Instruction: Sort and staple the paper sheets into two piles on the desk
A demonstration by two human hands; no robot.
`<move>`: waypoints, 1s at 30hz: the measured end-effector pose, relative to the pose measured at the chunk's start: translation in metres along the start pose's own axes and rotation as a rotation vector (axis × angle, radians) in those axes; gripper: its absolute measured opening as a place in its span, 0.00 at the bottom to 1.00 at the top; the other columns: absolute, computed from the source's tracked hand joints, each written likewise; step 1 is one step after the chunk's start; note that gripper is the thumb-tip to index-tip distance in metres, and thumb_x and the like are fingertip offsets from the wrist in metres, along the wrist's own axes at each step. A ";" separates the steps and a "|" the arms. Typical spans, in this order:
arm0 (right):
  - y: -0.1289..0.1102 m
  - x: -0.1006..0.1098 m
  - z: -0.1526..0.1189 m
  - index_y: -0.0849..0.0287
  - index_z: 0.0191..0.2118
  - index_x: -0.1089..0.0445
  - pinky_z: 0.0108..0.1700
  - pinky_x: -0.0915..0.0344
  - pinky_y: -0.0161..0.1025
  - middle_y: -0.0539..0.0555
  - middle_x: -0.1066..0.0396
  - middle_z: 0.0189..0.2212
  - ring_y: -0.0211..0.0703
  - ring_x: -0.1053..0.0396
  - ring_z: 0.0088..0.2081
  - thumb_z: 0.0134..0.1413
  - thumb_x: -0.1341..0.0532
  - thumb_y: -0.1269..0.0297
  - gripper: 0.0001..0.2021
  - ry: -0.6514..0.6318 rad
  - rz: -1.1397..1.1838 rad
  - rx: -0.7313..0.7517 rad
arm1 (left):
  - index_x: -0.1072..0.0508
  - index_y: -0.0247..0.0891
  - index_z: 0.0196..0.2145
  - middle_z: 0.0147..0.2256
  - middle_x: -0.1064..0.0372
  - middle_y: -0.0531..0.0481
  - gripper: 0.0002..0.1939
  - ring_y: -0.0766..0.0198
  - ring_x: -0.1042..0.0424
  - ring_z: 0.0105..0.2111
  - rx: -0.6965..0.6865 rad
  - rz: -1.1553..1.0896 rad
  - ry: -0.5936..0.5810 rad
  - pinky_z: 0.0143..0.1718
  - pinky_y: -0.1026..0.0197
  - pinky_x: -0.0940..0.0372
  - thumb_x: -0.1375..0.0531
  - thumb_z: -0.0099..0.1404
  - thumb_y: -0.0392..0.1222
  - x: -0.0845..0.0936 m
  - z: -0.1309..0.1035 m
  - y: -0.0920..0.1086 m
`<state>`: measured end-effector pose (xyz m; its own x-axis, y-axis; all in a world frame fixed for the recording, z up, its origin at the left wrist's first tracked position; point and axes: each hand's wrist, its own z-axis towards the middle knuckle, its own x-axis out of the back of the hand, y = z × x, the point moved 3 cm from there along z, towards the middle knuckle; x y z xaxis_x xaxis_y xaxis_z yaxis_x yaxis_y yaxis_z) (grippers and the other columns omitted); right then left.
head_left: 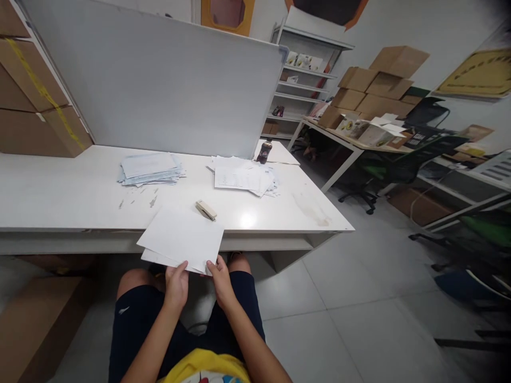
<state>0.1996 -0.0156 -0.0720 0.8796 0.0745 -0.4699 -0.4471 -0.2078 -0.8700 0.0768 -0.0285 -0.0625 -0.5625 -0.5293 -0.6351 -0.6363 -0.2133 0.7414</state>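
Two or more white paper sheets, slightly fanned, are held over the desk's front edge. My left hand pinches their near edge, thumb on top. Near the lower right corner, my right hand grips the same sheets, its thumb on top too. Just beyond the sheets lies a beige stapler on the white desk. A stack of papers rests farther back on the left, with small dark scraps in front of it. Another, looser pile of papers lies to the right.
Behind the papers stands a grey partition. A dark bottle is at its right end. Cardboard boxes sit at the desk's left, and another box is on the floor. Office chairs stand at the right.
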 end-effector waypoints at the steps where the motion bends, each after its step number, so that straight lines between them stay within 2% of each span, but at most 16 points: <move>1: 0.000 0.001 0.000 0.55 0.44 0.33 0.29 0.33 0.36 0.53 0.26 0.40 0.45 0.29 0.36 0.44 0.33 0.52 0.21 0.011 -0.009 0.009 | 0.26 0.37 0.46 0.45 0.25 0.45 0.19 0.56 0.28 0.50 0.013 -0.012 -0.002 0.59 0.52 0.39 0.34 0.54 0.35 0.000 -0.003 -0.002; 4: -0.002 0.003 0.000 0.55 0.43 0.33 0.28 0.34 0.35 0.52 0.26 0.38 0.43 0.29 0.34 0.42 0.32 0.57 0.20 -0.005 -0.025 0.016 | 0.26 0.35 0.45 0.45 0.25 0.42 0.16 0.55 0.27 0.49 0.027 -0.011 0.036 0.57 0.51 0.37 0.37 0.61 0.45 -0.002 -0.005 -0.005; 6: -0.003 0.001 -0.002 0.54 0.45 0.33 0.28 0.34 0.35 0.51 0.25 0.38 0.43 0.29 0.34 0.40 0.31 0.61 0.23 -0.049 -0.015 0.001 | 0.26 0.35 0.45 0.45 0.25 0.41 0.16 0.56 0.27 0.49 0.010 0.024 0.056 0.58 0.51 0.37 0.37 0.61 0.45 -0.001 -0.003 -0.004; 10: -0.006 -0.002 -0.008 0.54 0.49 0.34 0.34 0.30 0.39 0.52 0.25 0.43 0.47 0.28 0.40 0.41 0.31 0.60 0.26 -0.092 0.056 -0.001 | 0.25 0.36 0.45 0.44 0.24 0.43 0.21 0.54 0.28 0.50 -0.010 0.076 0.003 0.60 0.49 0.41 0.31 0.53 0.42 0.001 -0.008 -0.003; 14: -0.008 -0.003 -0.012 0.55 0.47 0.32 0.47 0.31 0.45 0.53 0.24 0.42 0.49 0.27 0.42 0.42 0.30 0.57 0.24 -0.054 0.075 0.044 | 0.25 0.37 0.47 0.45 0.24 0.44 0.28 0.51 0.29 0.52 0.008 0.093 -0.041 0.61 0.48 0.42 0.28 0.46 0.40 0.002 -0.022 -0.004; 16: -0.010 -0.001 -0.012 0.55 0.45 0.30 0.50 0.33 0.47 0.53 0.24 0.42 0.50 0.27 0.44 0.42 0.30 0.57 0.22 -0.030 0.049 0.068 | 0.26 0.38 0.48 0.47 0.26 0.44 0.27 0.51 0.31 0.54 -0.007 0.056 -0.017 0.61 0.49 0.42 0.30 0.51 0.44 0.001 -0.025 0.000; 19: -0.018 0.006 -0.010 0.54 0.45 0.28 0.53 0.35 0.48 0.53 0.24 0.45 0.51 0.29 0.47 0.43 0.31 0.57 0.20 -0.031 -0.019 0.093 | 0.27 0.41 0.51 0.52 0.28 0.44 0.23 0.54 0.35 0.58 -0.051 -0.024 0.054 0.61 0.53 0.41 0.40 0.63 0.55 -0.003 -0.023 0.015; 22: -0.030 0.017 -0.007 0.53 0.45 0.27 0.52 0.34 0.49 0.53 0.24 0.45 0.53 0.29 0.48 0.43 0.32 0.57 0.20 -0.037 -0.104 0.121 | 0.26 0.41 0.51 0.52 0.29 0.44 0.24 0.56 0.37 0.60 -0.106 -0.044 0.092 0.61 0.56 0.40 0.47 0.67 0.59 -0.005 -0.017 0.035; 25: -0.045 0.028 -0.006 0.54 0.44 0.25 0.49 0.33 0.48 0.54 0.24 0.41 0.53 0.29 0.45 0.45 0.33 0.56 0.18 -0.014 -0.196 0.177 | 0.26 0.40 0.51 0.49 0.27 0.44 0.22 0.54 0.35 0.58 -0.154 -0.001 0.065 0.60 0.54 0.40 0.40 0.63 0.55 -0.005 -0.015 0.049; 27: -0.053 0.033 -0.006 0.54 0.42 0.24 0.46 0.33 0.46 0.54 0.24 0.37 0.52 0.29 0.42 0.46 0.34 0.56 0.16 0.020 -0.244 0.219 | 0.26 0.40 0.49 0.46 0.25 0.44 0.24 0.52 0.32 0.54 -0.167 0.047 0.040 0.58 0.52 0.38 0.33 0.56 0.50 -0.002 -0.017 0.052; 30: -0.066 0.036 -0.003 0.56 0.34 0.24 0.41 0.33 0.44 0.52 0.25 0.30 0.48 0.31 0.35 0.47 0.35 0.56 0.11 0.066 -0.321 0.269 | 0.25 0.39 0.46 0.42 0.25 0.46 0.26 0.53 0.28 0.49 -0.206 0.117 0.042 0.53 0.53 0.34 0.29 0.48 0.47 0.004 -0.013 0.052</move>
<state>0.2608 -0.0023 -0.0310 0.9857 0.0298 -0.1656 -0.1675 0.0789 -0.9827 0.0484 -0.0523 -0.0231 -0.6008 -0.5930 -0.5362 -0.4448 -0.3094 0.8405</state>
